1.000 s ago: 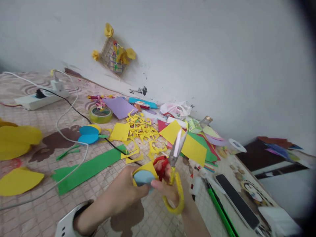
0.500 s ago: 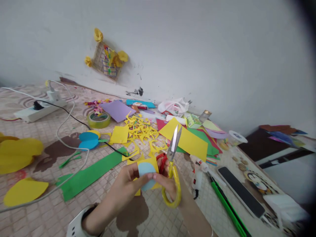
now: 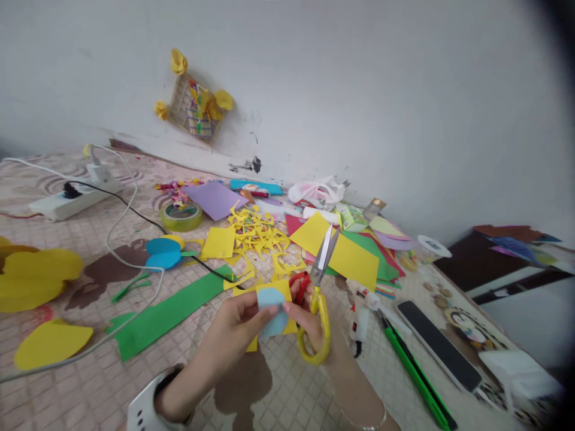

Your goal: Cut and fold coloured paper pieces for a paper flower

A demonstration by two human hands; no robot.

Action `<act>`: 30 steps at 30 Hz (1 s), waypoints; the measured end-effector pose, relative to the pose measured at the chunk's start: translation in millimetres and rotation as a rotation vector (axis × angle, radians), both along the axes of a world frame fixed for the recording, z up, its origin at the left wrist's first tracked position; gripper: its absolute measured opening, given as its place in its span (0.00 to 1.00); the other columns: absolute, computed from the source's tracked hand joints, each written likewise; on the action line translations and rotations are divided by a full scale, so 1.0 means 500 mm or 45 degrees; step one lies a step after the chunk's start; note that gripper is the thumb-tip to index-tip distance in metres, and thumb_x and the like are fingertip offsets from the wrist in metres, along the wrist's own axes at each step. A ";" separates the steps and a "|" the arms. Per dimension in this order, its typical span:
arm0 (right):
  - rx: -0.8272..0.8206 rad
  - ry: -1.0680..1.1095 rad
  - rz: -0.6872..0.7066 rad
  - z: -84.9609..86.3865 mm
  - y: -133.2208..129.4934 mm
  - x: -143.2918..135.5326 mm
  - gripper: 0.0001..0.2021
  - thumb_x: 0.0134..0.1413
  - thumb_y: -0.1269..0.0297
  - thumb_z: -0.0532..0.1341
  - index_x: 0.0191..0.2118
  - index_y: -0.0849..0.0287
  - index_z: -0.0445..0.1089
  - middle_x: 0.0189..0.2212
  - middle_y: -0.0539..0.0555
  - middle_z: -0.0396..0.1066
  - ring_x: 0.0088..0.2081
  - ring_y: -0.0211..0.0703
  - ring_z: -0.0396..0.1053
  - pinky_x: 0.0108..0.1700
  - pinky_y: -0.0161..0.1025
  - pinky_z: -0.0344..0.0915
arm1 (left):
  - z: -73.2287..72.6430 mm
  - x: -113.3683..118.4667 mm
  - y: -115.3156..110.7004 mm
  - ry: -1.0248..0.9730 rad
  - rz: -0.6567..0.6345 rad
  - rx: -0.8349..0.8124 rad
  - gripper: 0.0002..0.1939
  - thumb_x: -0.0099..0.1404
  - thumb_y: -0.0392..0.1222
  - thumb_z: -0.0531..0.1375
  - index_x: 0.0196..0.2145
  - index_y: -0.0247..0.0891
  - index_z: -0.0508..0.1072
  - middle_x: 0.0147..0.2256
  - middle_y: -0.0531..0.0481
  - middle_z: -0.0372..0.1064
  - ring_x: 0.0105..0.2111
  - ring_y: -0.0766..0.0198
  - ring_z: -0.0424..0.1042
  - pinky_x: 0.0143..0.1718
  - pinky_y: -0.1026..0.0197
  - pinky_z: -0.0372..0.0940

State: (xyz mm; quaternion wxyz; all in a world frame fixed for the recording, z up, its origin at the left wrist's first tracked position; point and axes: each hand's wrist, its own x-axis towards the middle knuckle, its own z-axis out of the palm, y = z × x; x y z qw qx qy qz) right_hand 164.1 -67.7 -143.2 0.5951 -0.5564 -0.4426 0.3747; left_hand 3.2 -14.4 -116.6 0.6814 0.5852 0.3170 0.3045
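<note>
My left hand point(image 3: 233, 329) pinches a light blue paper piece point(image 3: 273, 324) with a curved edge, which lies against a square of yellow paper point(image 3: 284, 290). The thumb of my right hand point(image 3: 309, 320) presses on the same blue piece from the other side. A pair of scissors point(image 3: 320, 275) hangs on the fingers of that hand, blades pointing up and slightly apart, with a yellow loop in front and a red loop behind. Under my hands some yellow paper shows, partly hidden. Just beyond them lie yellow paper offcuts point(image 3: 256, 230).
To the left lie a green paper strip point(image 3: 175, 314), yellow paper petals point(image 3: 54, 344), a tape roll point(image 3: 180, 215) and a power strip point(image 3: 76, 200) with trailing cables. On the right are a glue gun point(image 3: 360, 314), a green cutter point(image 3: 417, 371), a phone point(image 3: 438, 344) and coloured sheets point(image 3: 341, 251).
Both hands have shifted slightly right and up with the papers and scissors. The blue piece is turned a little and the scissors lean more to the right.
</note>
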 end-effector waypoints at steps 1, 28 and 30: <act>0.002 0.002 -0.019 0.000 0.000 0.000 0.11 0.45 0.62 0.68 0.34 0.54 0.66 0.37 0.52 0.66 0.41 0.45 0.68 0.47 0.41 0.67 | 0.001 0.000 0.001 0.017 0.028 0.012 0.17 0.56 0.54 0.62 0.24 0.36 0.73 0.21 0.54 0.66 0.23 0.66 0.62 0.25 0.65 0.58; -0.007 0.116 0.010 0.005 0.009 0.004 0.12 0.44 0.63 0.69 0.31 0.53 0.64 0.28 0.47 0.63 0.33 0.42 0.66 0.38 0.38 0.68 | -0.015 -0.002 0.007 0.034 0.036 -0.020 0.17 0.57 0.53 0.61 0.20 0.37 0.69 0.19 0.56 0.61 0.21 0.68 0.58 0.23 0.66 0.53; -0.018 0.129 0.003 0.007 0.010 0.003 0.13 0.43 0.61 0.69 0.31 0.53 0.63 0.30 0.48 0.64 0.34 0.42 0.67 0.38 0.38 0.68 | -0.015 0.000 0.008 0.024 0.041 -0.034 0.17 0.55 0.53 0.61 0.20 0.37 0.70 0.19 0.56 0.62 0.21 0.68 0.58 0.23 0.66 0.54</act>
